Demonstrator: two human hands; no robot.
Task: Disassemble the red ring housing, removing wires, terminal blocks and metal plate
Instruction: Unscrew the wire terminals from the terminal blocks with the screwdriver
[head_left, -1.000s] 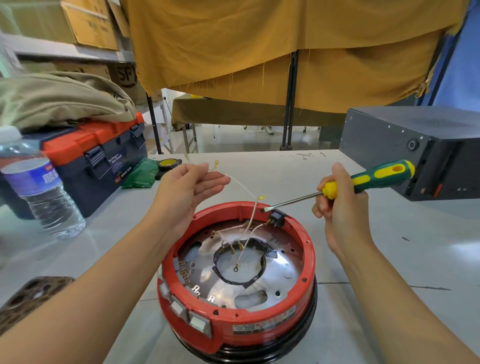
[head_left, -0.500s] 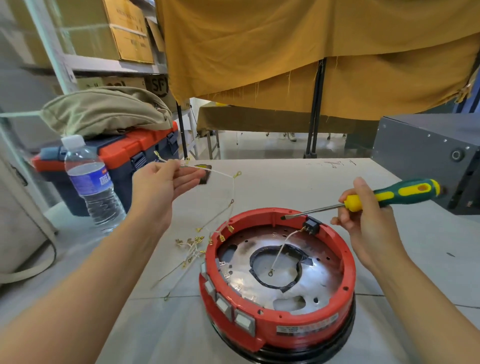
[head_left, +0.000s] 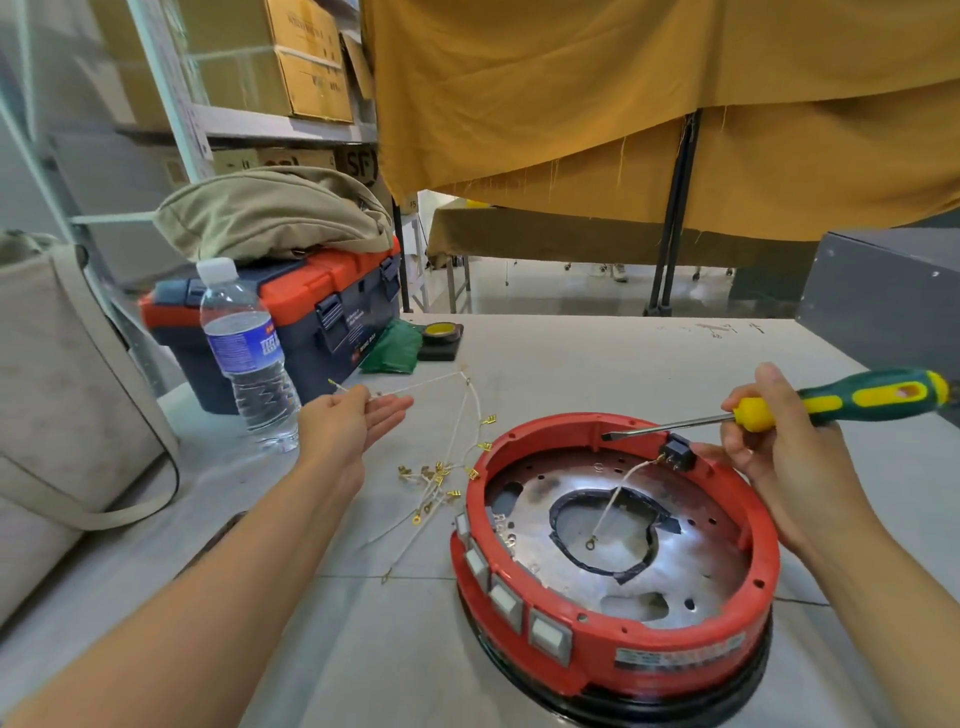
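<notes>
Two hands at work over the grey table. Against half a second ago: left hand lower and further left, now just right of the bottle; white wires carried with it, drooping further toward the loose pile of brass-tipped wires on the table, left of the housing. One wire remains inside the ring, as before.

Left hand at centre left, palm up, fingers nearly straight, thumb pinching a wire against them. Right hand at upper right, wrapped round the screwdriver near the yellow collar.

Screwdriver lying nearly level, long axis left to right, handle toward the right edge of the frame, flat tip pointing left and a little down, over the far rim of the housing, just above the black block. Touching or not: cannot tell.

Housing at lower right of centre, open side up, seated on a black base; plate inside it. Remaining wire running from the block down to the plate's central hole, ring lug at its end.

Toolbox at upper left, behind the bottle.
</notes>
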